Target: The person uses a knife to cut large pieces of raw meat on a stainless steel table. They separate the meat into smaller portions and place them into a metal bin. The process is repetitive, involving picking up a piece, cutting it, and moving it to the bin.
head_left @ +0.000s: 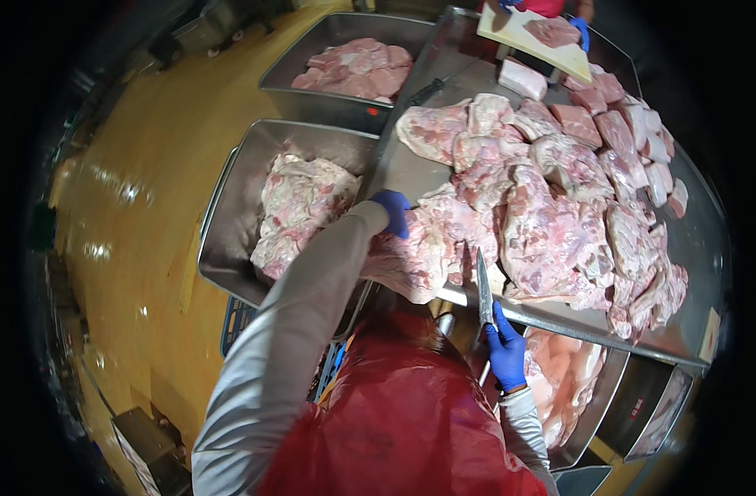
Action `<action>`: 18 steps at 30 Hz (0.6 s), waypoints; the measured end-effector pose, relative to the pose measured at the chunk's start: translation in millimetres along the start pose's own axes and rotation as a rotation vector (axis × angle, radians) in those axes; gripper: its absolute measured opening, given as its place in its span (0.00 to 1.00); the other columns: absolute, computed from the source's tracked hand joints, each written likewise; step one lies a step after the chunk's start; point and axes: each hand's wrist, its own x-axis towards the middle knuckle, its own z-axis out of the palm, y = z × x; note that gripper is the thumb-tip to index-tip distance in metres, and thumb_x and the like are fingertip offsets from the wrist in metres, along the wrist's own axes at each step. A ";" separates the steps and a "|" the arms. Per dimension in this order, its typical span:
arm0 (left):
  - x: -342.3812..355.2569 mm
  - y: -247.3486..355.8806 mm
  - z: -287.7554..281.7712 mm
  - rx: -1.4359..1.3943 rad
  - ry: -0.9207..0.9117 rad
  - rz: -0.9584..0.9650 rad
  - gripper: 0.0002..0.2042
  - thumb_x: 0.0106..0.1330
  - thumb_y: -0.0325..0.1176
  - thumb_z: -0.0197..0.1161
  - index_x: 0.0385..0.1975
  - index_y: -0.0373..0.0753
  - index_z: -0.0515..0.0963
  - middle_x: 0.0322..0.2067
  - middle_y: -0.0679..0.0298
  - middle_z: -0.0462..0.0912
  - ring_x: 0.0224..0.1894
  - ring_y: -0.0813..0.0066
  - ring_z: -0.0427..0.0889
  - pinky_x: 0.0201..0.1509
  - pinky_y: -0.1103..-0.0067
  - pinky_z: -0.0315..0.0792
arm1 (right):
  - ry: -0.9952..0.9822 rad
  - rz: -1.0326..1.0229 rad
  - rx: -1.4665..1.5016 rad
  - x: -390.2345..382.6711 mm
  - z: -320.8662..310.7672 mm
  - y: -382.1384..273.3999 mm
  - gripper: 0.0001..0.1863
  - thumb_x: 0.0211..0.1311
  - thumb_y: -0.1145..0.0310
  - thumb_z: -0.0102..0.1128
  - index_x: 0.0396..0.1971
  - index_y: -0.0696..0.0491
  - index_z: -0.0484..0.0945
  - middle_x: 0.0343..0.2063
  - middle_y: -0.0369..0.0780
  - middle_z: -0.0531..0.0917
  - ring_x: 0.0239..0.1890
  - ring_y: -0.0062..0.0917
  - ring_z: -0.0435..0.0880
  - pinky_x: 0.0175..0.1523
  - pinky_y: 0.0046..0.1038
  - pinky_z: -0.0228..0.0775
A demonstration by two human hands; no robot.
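Steel, broad and wet-looking, runs away from us: the surface (411, 172) is loaded with meat, and here at its near left corner the work is on! A pale pink slab (418, 255) lies there, lapping over the near edge. The left hand (393, 212), blue-gloved, reaches across to the slab's left side, fingers bent down against it; whether that grip pinches the meat or just presses, I cannot tell. And the right hand (505, 347), just off the near edge, has its grip wrapped snugly around a knife (484, 285), the narrow blade pointing away from the body, tip beside the slab's right end. Is it touching? Can't tell from here.

I'd call this step steadying and positioning the slab for knife work; the next move seems to call for a firm left hold and a blade kept well clear of those fingers.

Look at the textures! The slab is floppy, uneven, marbled with white fat and pink lean. More ragged sheets (551, 236) crowd the middle, while chunky, squarer blocks (576, 124) gather toward the far right. Off the left edge, a deep metal tub (239, 186) with rounded corners holds a crumpled, fatty heap (304, 202).
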 end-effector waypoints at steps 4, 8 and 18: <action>-75.4 -21.0 -46.0 -0.196 0.202 -0.005 0.30 0.37 0.50 0.82 0.41 0.38 0.88 0.37 0.48 0.89 0.42 0.51 0.89 0.49 0.64 0.82 | 0.073 0.216 0.114 -29.2 -8.7 -7.0 0.28 0.75 0.72 0.59 0.73 0.48 0.70 0.24 0.30 0.81 0.24 0.09 0.71 0.31 0.18 0.69; -193.5 -111.1 -84.1 -0.899 0.396 -0.144 0.23 0.55 0.27 0.76 0.53 0.32 0.83 0.44 0.61 0.89 0.42 0.73 0.86 0.48 0.72 0.81 | 0.158 0.251 0.138 -48.9 -14.5 0.2 0.28 0.75 0.73 0.58 0.73 0.49 0.69 0.25 0.28 0.80 0.24 0.08 0.70 0.31 0.16 0.67; -11.0 1.2 16.7 -0.223 0.819 0.277 0.22 0.52 0.35 0.76 0.48 0.40 0.83 0.47 0.49 0.85 0.53 0.48 0.82 0.62 0.61 0.75 | 0.219 0.253 0.105 -52.9 -20.0 1.3 0.28 0.75 0.73 0.58 0.74 0.48 0.69 0.24 0.30 0.81 0.26 0.10 0.72 0.35 0.18 0.70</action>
